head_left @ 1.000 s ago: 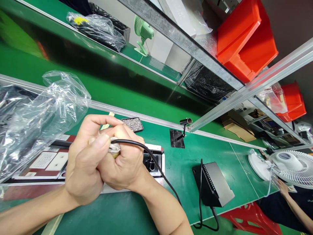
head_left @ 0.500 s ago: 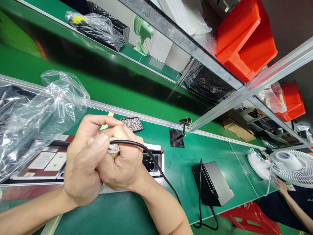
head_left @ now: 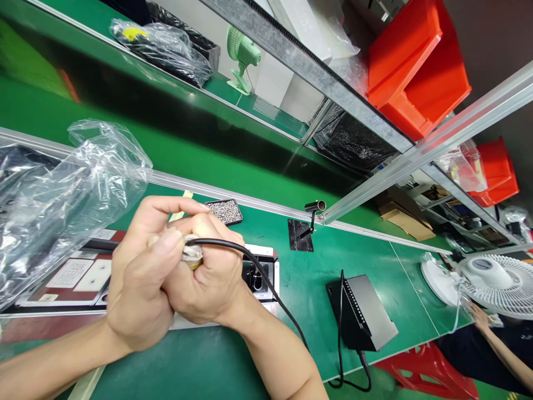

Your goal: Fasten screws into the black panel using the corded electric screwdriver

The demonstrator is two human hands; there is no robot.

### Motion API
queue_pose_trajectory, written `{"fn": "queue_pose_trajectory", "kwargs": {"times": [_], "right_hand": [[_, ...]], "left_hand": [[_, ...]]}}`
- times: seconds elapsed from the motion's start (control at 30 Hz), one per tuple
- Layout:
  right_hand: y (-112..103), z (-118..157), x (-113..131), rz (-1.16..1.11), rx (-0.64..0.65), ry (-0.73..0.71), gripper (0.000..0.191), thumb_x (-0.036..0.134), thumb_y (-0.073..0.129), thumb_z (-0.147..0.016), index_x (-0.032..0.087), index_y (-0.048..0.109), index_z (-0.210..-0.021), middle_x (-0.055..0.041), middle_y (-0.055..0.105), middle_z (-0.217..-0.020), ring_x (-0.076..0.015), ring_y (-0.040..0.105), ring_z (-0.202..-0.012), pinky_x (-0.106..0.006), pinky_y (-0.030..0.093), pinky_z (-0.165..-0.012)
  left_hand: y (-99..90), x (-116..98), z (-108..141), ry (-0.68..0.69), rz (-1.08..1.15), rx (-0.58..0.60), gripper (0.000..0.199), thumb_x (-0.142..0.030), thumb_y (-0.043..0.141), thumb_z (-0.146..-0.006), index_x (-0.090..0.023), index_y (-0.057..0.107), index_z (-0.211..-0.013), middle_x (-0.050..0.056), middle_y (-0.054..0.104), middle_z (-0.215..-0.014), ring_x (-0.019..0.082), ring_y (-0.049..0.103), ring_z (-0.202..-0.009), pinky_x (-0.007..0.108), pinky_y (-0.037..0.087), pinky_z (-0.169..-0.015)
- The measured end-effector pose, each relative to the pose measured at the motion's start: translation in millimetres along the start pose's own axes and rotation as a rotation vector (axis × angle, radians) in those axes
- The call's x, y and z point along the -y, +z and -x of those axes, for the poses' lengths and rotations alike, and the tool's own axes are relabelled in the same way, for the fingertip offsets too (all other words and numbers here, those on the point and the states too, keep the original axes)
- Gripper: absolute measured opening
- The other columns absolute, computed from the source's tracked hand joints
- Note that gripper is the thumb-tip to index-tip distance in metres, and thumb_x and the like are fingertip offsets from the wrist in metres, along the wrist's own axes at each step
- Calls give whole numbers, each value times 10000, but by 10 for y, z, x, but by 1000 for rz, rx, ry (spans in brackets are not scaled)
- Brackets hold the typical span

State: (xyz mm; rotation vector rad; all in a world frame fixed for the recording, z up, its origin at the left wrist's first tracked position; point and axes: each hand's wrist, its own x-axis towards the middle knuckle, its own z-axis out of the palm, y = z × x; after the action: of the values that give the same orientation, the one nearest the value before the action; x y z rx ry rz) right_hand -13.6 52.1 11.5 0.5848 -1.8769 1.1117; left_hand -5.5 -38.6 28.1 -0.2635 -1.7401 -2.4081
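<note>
table point(head_left: 358, 250): green mat, running from left to right under everything; it carries the jig, the tray and the black box.
plastic bag point(head_left: 62, 194): clear and crumpled, heaped at the left edge of the table, just beside the left hand.
jig plate point(head_left: 70, 275): red-brown with pale labels, lying flat behind and under the hands; a white frame with a dark opening point(head_left: 260, 272) shows just right of the right hand.
black box point(head_left: 366, 314): tilted on the table, well apart from the hands, with its own lead trailing off the front edge.
left hand point(head_left: 135, 283): curled shut, thumb pressed down on top of the small part, fingers wrapped over the right hand's fingers.
right hand point(head_left: 206, 278): grip closed around the small part from below, wrist on the near edge of the table.
black cable point(head_left: 258, 272): leaves the part between the two thumbs, arcs right and drops along the right forearm.
screw tray point(head_left: 225, 211): small, dark, full of bright pieces, just beyond the hands.
small part point(head_left: 192, 255): pale metal with a yellowish edge, pinched between both hands above the jig plate; mostly hidden.
change: almost none over the last second; both hands hold the same clasp, the cable keeps its curve.
meaning: the work appears to be steady pressure or a fine fit at the cable's end, not a reach or a release.
</note>
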Motion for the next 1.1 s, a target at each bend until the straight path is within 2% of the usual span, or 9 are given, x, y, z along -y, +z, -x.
{"fn": "queue_pose_trajectory", "kwargs": {"times": [0.13, 0.57, 0.8, 0.97, 1.1], "right_hand": [[-5, -12, 30, -43, -3, 23, 184, 240, 632, -1069, 269, 507, -937, 12, 680, -815, -147, 659, -711, -309, 591, -653], [-44, -17, 73, -98, 38, 113, 197, 242, 635, -1062, 278, 500, -923, 6, 700, -830, -182, 682, -749, -345, 569, -678], [-61, -9, 85, -114, 53, 159, 200, 266, 641, -1071, 277, 509, -920, -1, 722, -857, -185, 695, -783, -345, 588, -723], [-43, 12, 45, -84, 35, 95, 166, 277, 628, -1065, 260, 532, -931, -17, 739, -867, -180, 702, -768, -332, 586, -697], [-43, 20, 31, -49, 32, 67, 142, 268, 630, -1039, 251, 540, -930, 1, 723, -839, -154, 685, -726, -305, 532, -630]], "left_hand": [[-7, 3, -9, -25, 7, -30, 448, -597, 817, -873, -225, 745, -1112, 9, 815, -867, 219, 791, -756, 285, 694, -654], [-21, 7, -15, -40, -22, -30, 467, -616, 806, -891, -220, 745, -1131, 11, 825, -933, 200, 788, -801, 257, 679, -698], [-7, -12, -1, -91, 10, -41, 486, -625, 831, -863, -224, 717, -1114, 17, 820, -948, 230, 797, -810, 307, 710, -724], [-26, -8, 16, -120, 25, -19, 468, -622, 813, -906, -235, 690, -1137, 30, 819, -934, 252, 816, -822, 327, 729, -739], [-49, 29, 46, -151, 87, 62, 497, -653, 774, -946, -241, 643, -1192, 43, 821, -912, 269, 820, -786, 367, 752, -704]]}}
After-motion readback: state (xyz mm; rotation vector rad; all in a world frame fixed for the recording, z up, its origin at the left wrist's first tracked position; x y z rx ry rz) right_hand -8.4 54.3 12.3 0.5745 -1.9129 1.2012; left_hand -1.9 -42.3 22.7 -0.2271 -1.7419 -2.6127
